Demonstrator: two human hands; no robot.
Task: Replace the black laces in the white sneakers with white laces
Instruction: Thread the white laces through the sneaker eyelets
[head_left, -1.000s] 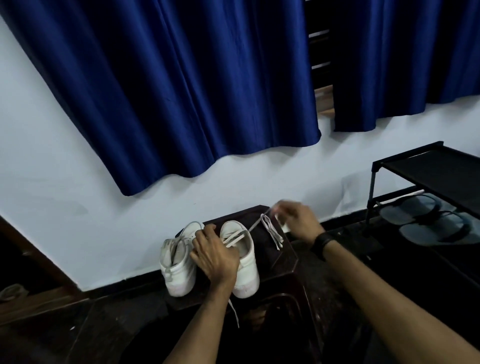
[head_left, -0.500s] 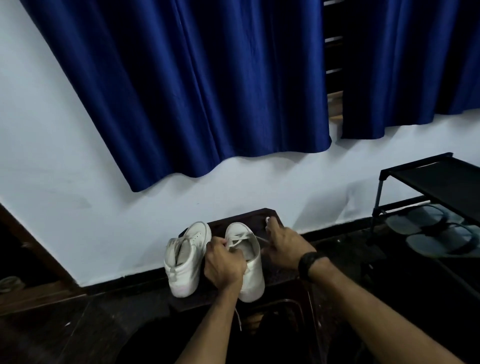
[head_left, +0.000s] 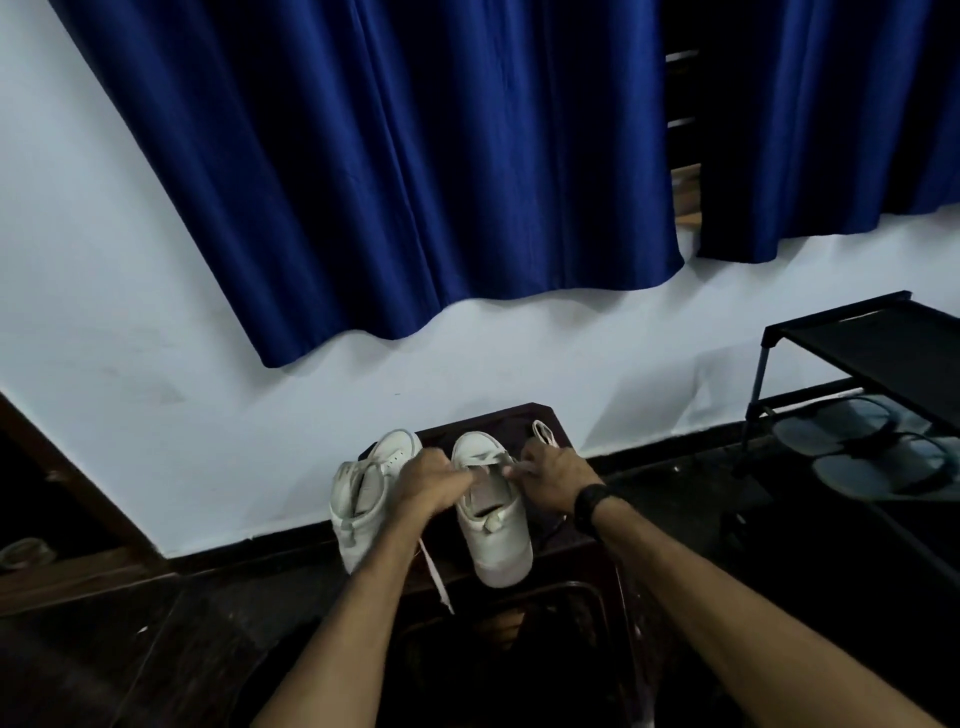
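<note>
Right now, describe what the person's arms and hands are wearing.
Both forearms are bare, with no sleeves in view. The right hand has a black band, probably a watch, round its wrist. The left hand shows no glove, ring or band, and its wrist is bare too.

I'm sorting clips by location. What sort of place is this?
Probably a room in a home, perhaps near the entrance: a shoe rack with sandals on its lower shelf, blue curtains on a white wall, and sneakers on a dark stool.
</note>
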